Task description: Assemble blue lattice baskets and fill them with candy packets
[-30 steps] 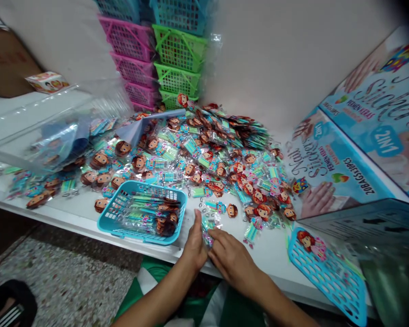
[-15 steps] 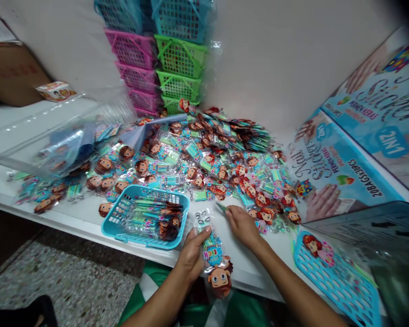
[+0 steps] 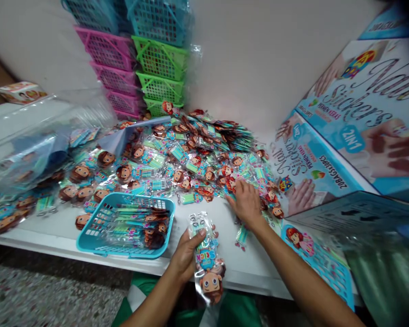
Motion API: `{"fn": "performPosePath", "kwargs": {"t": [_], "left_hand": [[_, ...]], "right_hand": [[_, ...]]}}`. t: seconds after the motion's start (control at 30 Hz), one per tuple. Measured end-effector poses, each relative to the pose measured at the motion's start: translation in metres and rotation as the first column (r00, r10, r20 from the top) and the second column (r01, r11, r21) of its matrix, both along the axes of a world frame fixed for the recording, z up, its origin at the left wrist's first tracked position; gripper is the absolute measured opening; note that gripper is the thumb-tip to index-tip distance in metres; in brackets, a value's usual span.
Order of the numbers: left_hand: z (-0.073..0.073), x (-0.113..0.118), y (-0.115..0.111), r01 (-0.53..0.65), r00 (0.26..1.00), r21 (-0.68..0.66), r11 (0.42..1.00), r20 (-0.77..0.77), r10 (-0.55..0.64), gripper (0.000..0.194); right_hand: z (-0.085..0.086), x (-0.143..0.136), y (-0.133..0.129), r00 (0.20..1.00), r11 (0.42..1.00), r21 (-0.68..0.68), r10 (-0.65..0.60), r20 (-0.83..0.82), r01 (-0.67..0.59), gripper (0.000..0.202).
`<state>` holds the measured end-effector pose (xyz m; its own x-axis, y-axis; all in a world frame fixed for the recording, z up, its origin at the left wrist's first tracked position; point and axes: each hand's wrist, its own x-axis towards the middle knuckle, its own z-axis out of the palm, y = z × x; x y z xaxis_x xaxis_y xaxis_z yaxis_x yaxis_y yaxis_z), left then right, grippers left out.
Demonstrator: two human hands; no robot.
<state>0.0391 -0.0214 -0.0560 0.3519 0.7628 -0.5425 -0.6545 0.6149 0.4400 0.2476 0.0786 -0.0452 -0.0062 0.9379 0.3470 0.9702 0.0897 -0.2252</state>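
My left hand (image 3: 187, 254) is closed around several clear candy stick packets (image 3: 206, 259), the front one printed with a brown-haired cartoon figure and the word "Stick". They hang over the table's front edge, figure end down. My right hand (image 3: 247, 204) rests on the near right side of the packet pile (image 3: 187, 168), fingers apart and bent downward, fingertips partly hidden. Just below its wrist, a loose packet (image 3: 241, 237) pokes out onto the white table. Left of my left hand stands a blue basket (image 3: 126, 252) with a row of packets lying inside.
Stacked pink baskets (image 3: 111, 75) and green baskets (image 3: 160, 59) stand against the wall. Nail sticker boxes (image 3: 327, 159) fill the right side. In front of them lies a blue lattice basket (image 3: 337, 277) with a red-haired packet. A clear plastic container (image 3: 85, 104) lies at left.
My right hand has moved up and right onto the pile from beside the held packets. My left hand keeps its packets. The camera view has turned to the right.
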Motion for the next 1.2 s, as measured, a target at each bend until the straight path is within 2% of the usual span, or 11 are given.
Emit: {"fn": "performPosePath", "kwargs": {"t": [0.17, 0.27, 0.37, 0.43, 0.53, 0.63, 0.77, 0.87, 0.97, 1.07, 1.2], "left_hand": [[0.001, 0.000, 0.002, 0.050, 0.999, -0.080, 0.996, -0.007, -0.051, 0.022], [-0.003, 0.003, 0.005, 0.043, 0.999, -0.084, 0.996, 0.029, -0.041, 0.017], [-0.007, 0.008, 0.009, 0.053, 0.997, -0.078, 0.996, 0.056, -0.048, 0.015], [-0.006, 0.011, 0.013, 0.028, 0.996, -0.079, 0.997, 0.082, -0.021, 0.017], [-0.004, 0.012, 0.016, 0.035, 0.987, -0.112, 0.993, 0.160, -0.017, 0.034], [-0.004, 0.011, 0.015, 0.094, 0.974, -0.149, 0.984, 0.217, -0.061, 0.058], [-0.008, 0.010, 0.008, 0.081, 0.993, -0.192, 0.978, 0.103, -0.062, 0.025], [-0.008, 0.008, 0.004, 0.080, 0.995, -0.180, 0.980, 0.070, -0.069, 0.016], [-0.004, 0.005, 0.004, 0.068, 0.996, -0.121, 0.990, 0.057, -0.062, 0.018], [-0.002, 0.003, 0.005, 0.051, 0.997, -0.091, 0.994, 0.055, -0.046, 0.014], [-0.004, 0.002, 0.005, 0.098, 0.995, -0.108, 0.989, 0.046, -0.094, 0.014]], "right_hand": [[0.003, 0.007, 0.028, 0.987, 0.997, 0.054, -0.054, -0.149, 0.062, 0.025], [0.013, 0.006, 0.008, 0.959, 0.994, 0.068, -0.069, -0.276, 0.091, 0.026], [0.023, -0.009, -0.037, 0.909, 0.993, 0.071, 0.111, -0.401, -0.090, 0.021], [0.026, -0.024, -0.072, 0.834, 0.936, 0.068, 0.340, -0.434, -0.346, 0.017], [0.026, -0.044, -0.116, 0.683, 0.722, -0.009, 0.649, -0.335, -0.691, 0.027], [0.027, -0.055, -0.138, 0.613, 0.620, -0.076, 0.737, -0.284, -0.781, 0.032], [0.032, -0.051, -0.130, 0.588, 0.590, -0.139, 0.694, -0.416, -0.795, 0.019], [0.025, -0.018, -0.099, 0.741, 0.763, -0.163, 0.515, -0.430, -0.625, 0.022], [0.009, 0.033, -0.060, 0.991, 0.986, -0.102, 0.133, -0.010, -0.134, 0.036], [-0.004, 0.075, -0.032, 0.952, 0.991, -0.111, -0.042, 0.304, 0.079, 0.043], [0.002, 0.092, -0.026, 0.942, 0.990, -0.122, -0.025, 0.334, 0.070, 0.029]]}}
